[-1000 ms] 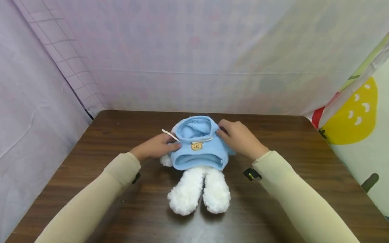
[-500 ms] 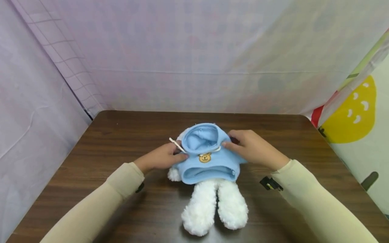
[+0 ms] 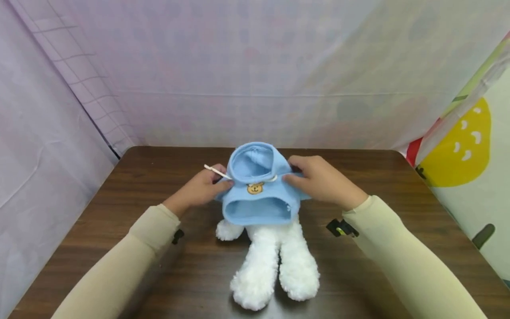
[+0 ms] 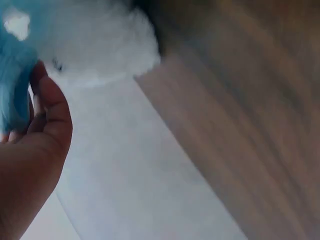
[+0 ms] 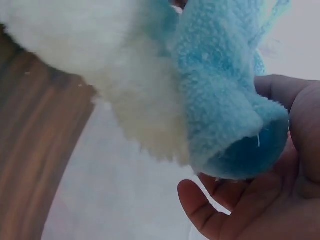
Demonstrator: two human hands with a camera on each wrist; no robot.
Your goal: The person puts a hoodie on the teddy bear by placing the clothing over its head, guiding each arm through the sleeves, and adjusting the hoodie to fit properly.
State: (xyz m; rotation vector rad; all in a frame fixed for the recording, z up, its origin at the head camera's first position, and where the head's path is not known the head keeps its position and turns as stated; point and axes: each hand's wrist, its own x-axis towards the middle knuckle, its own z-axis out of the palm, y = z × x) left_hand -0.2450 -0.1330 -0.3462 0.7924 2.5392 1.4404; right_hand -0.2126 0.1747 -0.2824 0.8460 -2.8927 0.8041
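A small light-blue hoodie [image 3: 275, 195] with a bear-face patch [image 3: 255, 188] hangs between both hands, its hood opening and hem gaping. My left hand [image 3: 198, 188] pinches it at the left shoulder, near a white drawstring [image 3: 217, 171]. At the other shoulder my right hand [image 3: 324, 182] grips the cloth between thumb and fingers. Behind and below lies a white fluffy plush toy [image 3: 260, 266], legs toward me, one arm out at the left; the hoodie hides its upper part. In the right wrist view, an open blue sleeve [image 5: 220, 120] lies beside white fur [image 5: 115, 65].
The dark wooden table [image 3: 119, 212] carries the toy. A pale patterned curtain [image 3: 255, 75] rises behind its far edge. White cloth [image 3: 44, 155] hangs at the left, and a panel with a yellow printed shape [image 3: 462, 150] stands at the right.
Hoodie and both hands shifted right and nearer, then back left and away. The plush toy's legs now lie nearer to me, and more of its body shows below the hem.
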